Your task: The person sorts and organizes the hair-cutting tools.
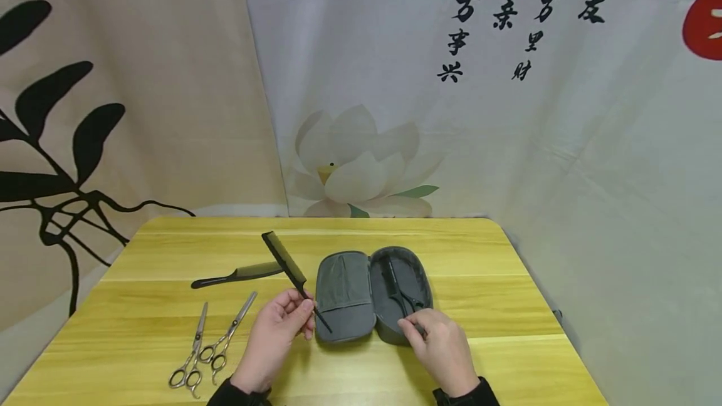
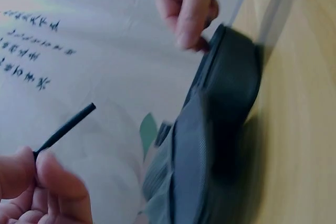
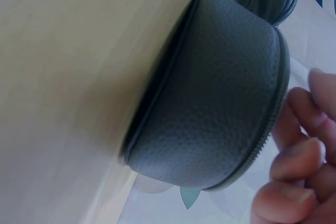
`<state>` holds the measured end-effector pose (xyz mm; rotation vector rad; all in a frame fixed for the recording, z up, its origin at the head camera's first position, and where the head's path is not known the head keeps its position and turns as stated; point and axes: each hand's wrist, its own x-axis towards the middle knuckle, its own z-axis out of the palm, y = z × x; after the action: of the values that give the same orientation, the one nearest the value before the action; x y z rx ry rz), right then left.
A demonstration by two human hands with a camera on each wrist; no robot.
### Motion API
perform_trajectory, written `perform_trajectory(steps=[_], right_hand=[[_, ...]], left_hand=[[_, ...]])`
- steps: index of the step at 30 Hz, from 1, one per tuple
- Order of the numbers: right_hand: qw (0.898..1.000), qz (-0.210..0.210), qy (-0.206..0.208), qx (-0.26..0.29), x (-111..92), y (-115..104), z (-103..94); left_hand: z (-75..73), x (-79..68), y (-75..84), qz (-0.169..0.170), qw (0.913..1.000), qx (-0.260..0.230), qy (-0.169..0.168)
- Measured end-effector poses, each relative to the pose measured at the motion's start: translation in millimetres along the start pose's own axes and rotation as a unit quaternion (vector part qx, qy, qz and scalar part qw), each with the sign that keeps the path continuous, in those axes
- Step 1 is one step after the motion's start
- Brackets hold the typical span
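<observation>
Holding comb (image 1: 284,260) by thin tail, clamped in fingers of left hand (image 1: 275,326); slanting leftward and away, with tail end across left side of open case (image 1: 355,324) in head view. Bending fingers of right hand (image 1: 444,344) at case's near rim, by dark tools (image 1: 390,276); cannot tell whether gripping any. Noting second comb (image 1: 256,271) and silver scissors (image 1: 195,351) leftward on surface (image 1: 507,331).

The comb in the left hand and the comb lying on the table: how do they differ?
The held comb is pinched by the left hand and tilts above the table, while the resting comb lies on it. The held comb ends in a thin, straight tail; the resting comb has a thicker handle with a rounded end. Both are dark and have a long toothed part.
</observation>
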<state>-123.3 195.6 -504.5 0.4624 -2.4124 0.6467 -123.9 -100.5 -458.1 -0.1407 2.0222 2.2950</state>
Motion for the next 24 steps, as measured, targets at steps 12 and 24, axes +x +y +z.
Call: perform_trajectory(steps=[12, 24], right_hand=[[0.989, -0.114, 0.028, 0.09, 1.8, 0.4, 1.0], [0.971, -0.179, 0.032, 0.152, 3.1, -4.5, 5.2]], left_hand=[[40.4, -14.3, -21.5, 0.046, 0.9989, 0.002, 0.004], [50.3, -18.8, -35.5, 0.05, 0.998, 0.02, -0.034]])
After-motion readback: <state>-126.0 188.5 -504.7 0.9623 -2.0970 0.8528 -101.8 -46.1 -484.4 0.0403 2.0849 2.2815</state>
